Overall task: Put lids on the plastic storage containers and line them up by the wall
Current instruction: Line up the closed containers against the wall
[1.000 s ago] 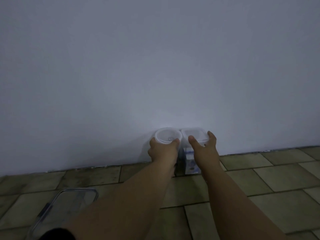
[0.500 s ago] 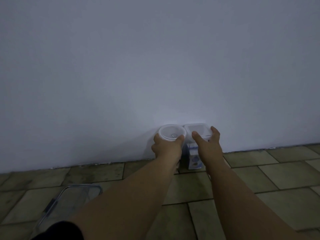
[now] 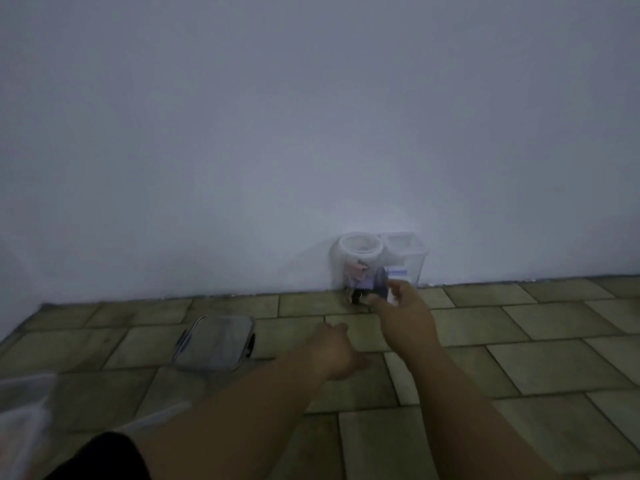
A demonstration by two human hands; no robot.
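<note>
Two lidded clear containers stand side by side against the white wall: a round container point(image 3: 358, 258) on the left and a square container point(image 3: 405, 254) on the right, both with small items inside. My right hand point(image 3: 403, 313) hovers just in front of them with fingers apart, holding nothing. My left hand point(image 3: 336, 351) is lower and nearer to me, loosely curled and empty. A flat rectangular container point(image 3: 216, 341) with a clear lid and dark side clips lies on the floor to the left.
The floor is olive tile point(image 3: 519, 358) meeting the wall point(image 3: 311, 133) at a dark seam. A blurred translucent plastic piece point(image 3: 24, 403) shows at the lower left edge. A dark sleeve point(image 3: 100, 459) sits at the bottom.
Both hands have let go of the two containers and pulled back toward me. The containers stay against the wall. The view has shifted, bringing more floor and the flat container into sight.
</note>
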